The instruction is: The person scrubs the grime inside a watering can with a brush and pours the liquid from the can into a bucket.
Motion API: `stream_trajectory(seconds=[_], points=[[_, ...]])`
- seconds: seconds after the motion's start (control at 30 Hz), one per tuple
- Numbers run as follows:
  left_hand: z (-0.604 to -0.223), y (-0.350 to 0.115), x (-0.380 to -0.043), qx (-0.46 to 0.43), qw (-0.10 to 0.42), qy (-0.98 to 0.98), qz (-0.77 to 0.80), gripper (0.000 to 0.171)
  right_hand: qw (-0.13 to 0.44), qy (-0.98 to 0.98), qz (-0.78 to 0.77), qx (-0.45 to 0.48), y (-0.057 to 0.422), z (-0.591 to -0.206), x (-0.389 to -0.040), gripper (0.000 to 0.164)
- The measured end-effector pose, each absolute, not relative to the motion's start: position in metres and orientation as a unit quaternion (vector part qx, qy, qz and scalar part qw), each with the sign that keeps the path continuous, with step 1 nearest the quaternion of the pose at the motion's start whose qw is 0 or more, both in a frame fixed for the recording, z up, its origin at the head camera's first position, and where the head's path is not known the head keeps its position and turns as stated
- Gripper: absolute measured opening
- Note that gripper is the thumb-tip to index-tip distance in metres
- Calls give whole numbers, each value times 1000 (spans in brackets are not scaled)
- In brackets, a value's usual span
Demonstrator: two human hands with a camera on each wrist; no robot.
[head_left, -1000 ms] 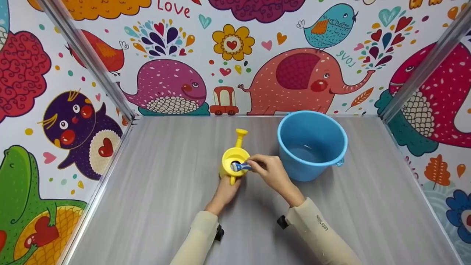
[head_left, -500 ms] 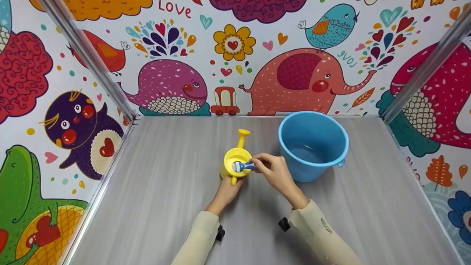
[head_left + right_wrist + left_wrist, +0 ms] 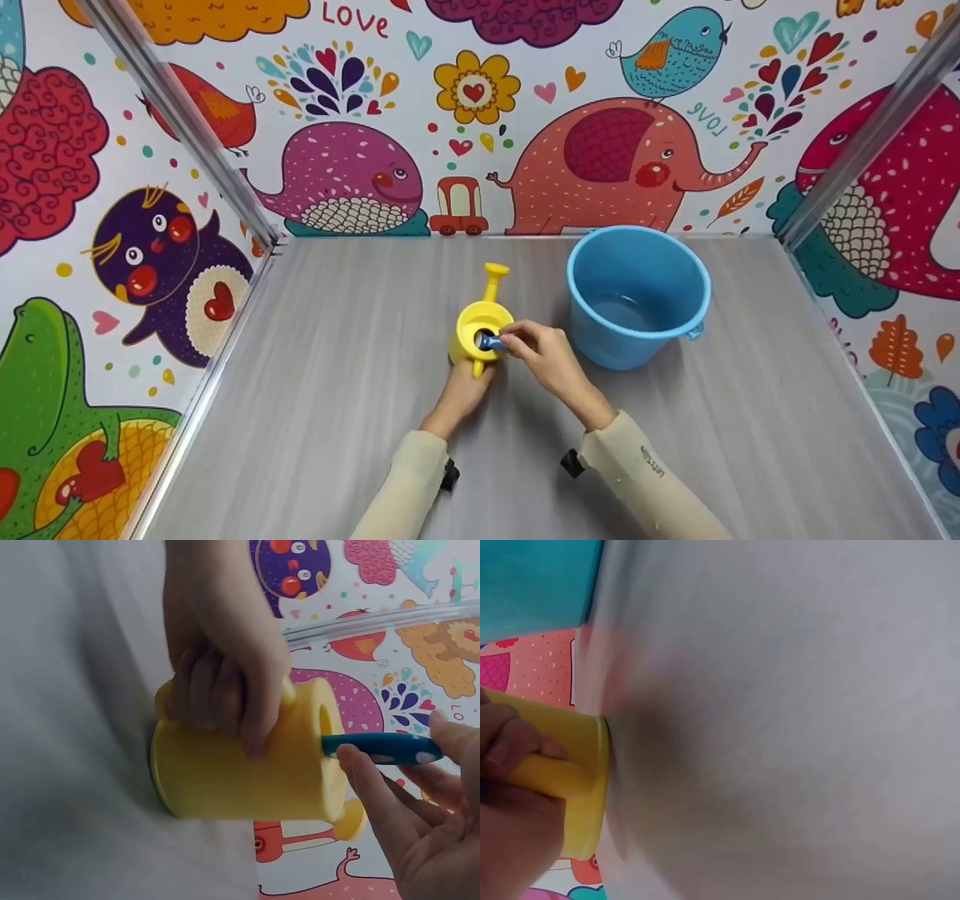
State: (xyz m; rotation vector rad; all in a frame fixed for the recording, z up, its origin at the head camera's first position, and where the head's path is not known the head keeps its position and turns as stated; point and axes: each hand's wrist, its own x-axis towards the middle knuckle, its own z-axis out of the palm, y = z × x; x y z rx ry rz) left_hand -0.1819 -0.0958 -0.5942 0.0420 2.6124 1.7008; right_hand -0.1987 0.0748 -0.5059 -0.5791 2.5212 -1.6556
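A yellow toy watering can (image 3: 463, 337) stands upright in front of me in the head view, its spout towards the back wall. My left hand (image 3: 463, 391) grips its handle (image 3: 551, 775), fingers curled round it in both wrist views. Between thumb and fingertips, my right hand (image 3: 550, 360) pinches the blue handle of a razor (image 3: 382, 748). The razor points down into the can's dark top opening, so its head is mostly hidden. Whether the can's base touches the table cannot be told.
A light blue bucket (image 3: 619, 349) stands right of the can, near the right hand. The grey table (image 3: 337, 360) is bounded by printed walls (image 3: 465, 172) at the back and sides, with metal posts in the corners.
My right hand has moved slightly left and down, and the razor's head, earlier visible over the can's mouth, has gone into the opening. The left hand stays on the can's handle.
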Motion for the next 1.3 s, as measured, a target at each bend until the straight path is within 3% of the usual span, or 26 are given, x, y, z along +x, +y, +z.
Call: stream_trajectory(seconds=[0.33,0.47,1.03,1.3], points=[[-592,-96,-184,22,26,844,535,15,-64,859,-405,-306,80,-512,-199,26],[-590,-97,-184,25,32,841,539,15,-80,858,-391,-323,79,-513,-197,25],[-593,-99,-181,-1,15,830,558,39,-169,811,-456,-325,80,-519,-177,27],[-594,-98,-183,4,20,828,561,38,-153,809,-478,-306,82,-520,-173,22]])
